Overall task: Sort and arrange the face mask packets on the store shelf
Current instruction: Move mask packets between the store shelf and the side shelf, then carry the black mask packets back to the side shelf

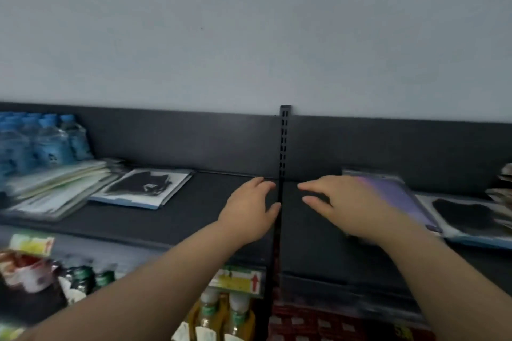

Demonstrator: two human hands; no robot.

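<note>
- Your fingers are loosely spread on both hands – left hand, right hand – holding nothing, over the bare shelf.
- Packets lie to either side – a purple packet just beside your right hand.

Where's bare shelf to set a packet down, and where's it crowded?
Bare: the dark top shelf between the black-mask packet and the slotted upright, under the left hand; also right of the upright up to the purple packet, under the right hand. Crowded: far left, with stacked packets and water bottles; far right, overlapping packets.
</note>
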